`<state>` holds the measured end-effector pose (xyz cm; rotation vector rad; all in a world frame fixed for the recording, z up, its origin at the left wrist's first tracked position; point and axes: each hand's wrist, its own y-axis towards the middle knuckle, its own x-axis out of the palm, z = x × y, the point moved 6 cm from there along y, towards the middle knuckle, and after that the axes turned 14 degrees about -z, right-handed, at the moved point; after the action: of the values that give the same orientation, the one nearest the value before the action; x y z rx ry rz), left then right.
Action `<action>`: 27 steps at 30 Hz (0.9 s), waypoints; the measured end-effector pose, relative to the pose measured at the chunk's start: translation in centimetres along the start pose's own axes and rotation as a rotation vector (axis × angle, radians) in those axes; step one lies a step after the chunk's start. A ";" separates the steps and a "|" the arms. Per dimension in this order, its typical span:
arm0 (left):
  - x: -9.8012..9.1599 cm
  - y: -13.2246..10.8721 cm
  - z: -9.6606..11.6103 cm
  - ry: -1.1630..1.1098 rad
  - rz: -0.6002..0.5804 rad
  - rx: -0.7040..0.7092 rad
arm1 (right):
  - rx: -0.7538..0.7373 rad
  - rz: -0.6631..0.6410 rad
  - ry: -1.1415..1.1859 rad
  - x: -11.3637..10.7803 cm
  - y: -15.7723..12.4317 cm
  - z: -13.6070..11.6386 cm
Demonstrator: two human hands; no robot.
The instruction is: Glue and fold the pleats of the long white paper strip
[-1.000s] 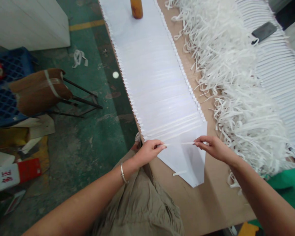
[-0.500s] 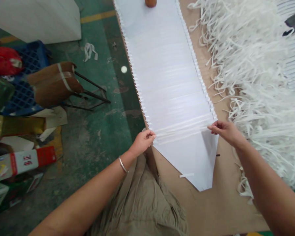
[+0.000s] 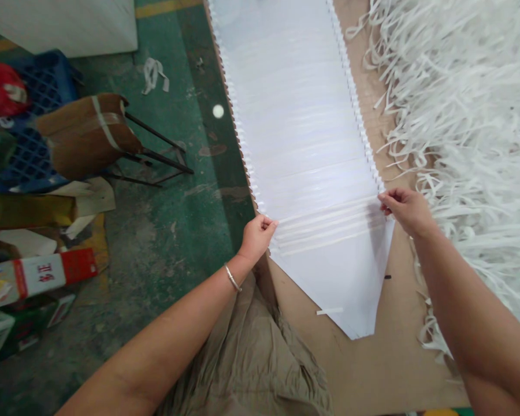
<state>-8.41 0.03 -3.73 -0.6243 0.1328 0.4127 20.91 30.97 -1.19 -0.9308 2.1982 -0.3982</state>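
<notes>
Grips of left hand [image 3: 257, 238] and right hand [image 3: 408, 211] pinch a white strip [image 3: 338, 207], its long axis slanting up rightward.

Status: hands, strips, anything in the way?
Left hand, right hand: pinched at opposite long edges of flat white sheet; strip grip unclear. Narrow white strips: lying across it. Loose white ribbon heap: right of sheet.
</notes>
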 end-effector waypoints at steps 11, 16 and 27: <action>0.4 -0.1 -0.4 -0.016 0.000 -0.013 | 0.030 0.088 -0.006 0.7 1.0 0.6; 0.4 -0.2 -0.4 -0.002 0.003 0.012 | 0.039 0.097 -0.095 0.8 1.6 1.5; 0.5 0.2 -0.4 0.101 0.068 -0.041 | 0.028 0.190 -0.369 1.0 1.5 0.4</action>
<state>-8.00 0.12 -4.26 -0.6823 0.2425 0.4506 19.99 31.29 -2.74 -0.7077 1.9141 -0.1516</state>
